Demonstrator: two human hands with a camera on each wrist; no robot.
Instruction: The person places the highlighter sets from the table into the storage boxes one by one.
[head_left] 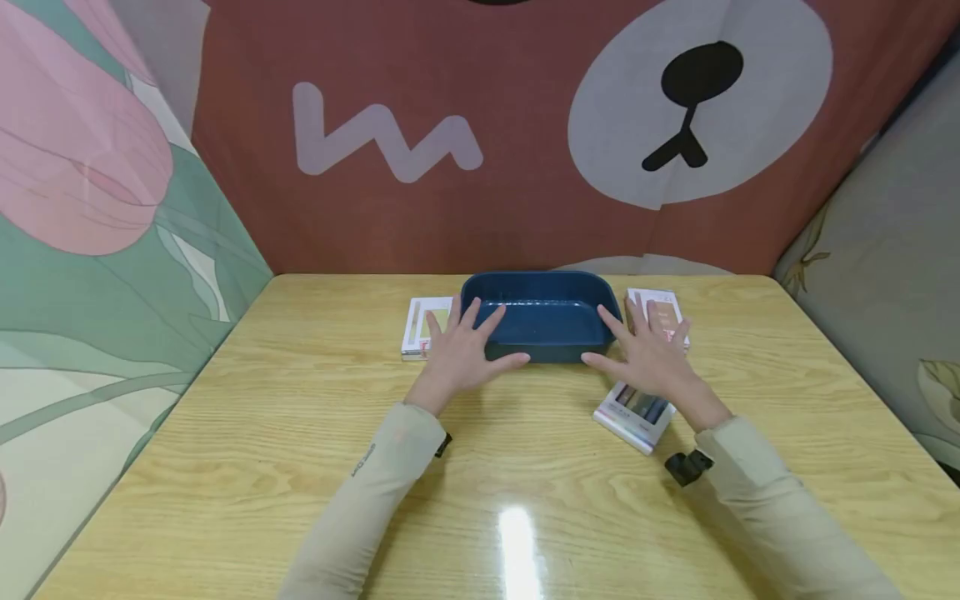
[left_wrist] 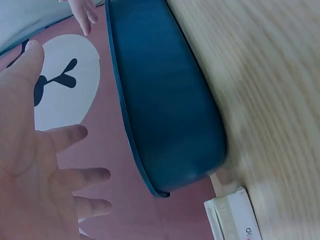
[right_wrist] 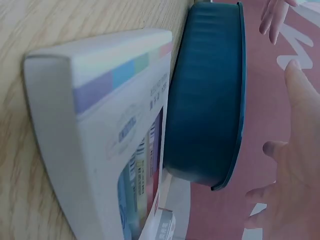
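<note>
A dark blue rectangular plastic bin (head_left: 540,352) stands near the back edge of the table. My left hand (head_left: 461,356) hovers by the bin's left front corner with fingers spread. Mirroring it on the other side, my right hand (head_left: 651,360) has its fingers splayed near the right front corner. In both wrist views the palms hold nothing and look apart from the bin wall (left_wrist: 165,100). Under the right hand lies a white windowed box of pens (head_left: 630,421), partly covered by that hand; its coloured stripe and several pens (right_wrist: 142,175) show in the right wrist view.
A white box (head_left: 416,329) lies left of the bin, partly behind the left hand. Another white box (head_left: 663,302) sits right of the bin, partly hidden by right-hand fingers. A printed cloth (head_left: 420,225) hangs directly behind the wooden table (head_left: 300,400).
</note>
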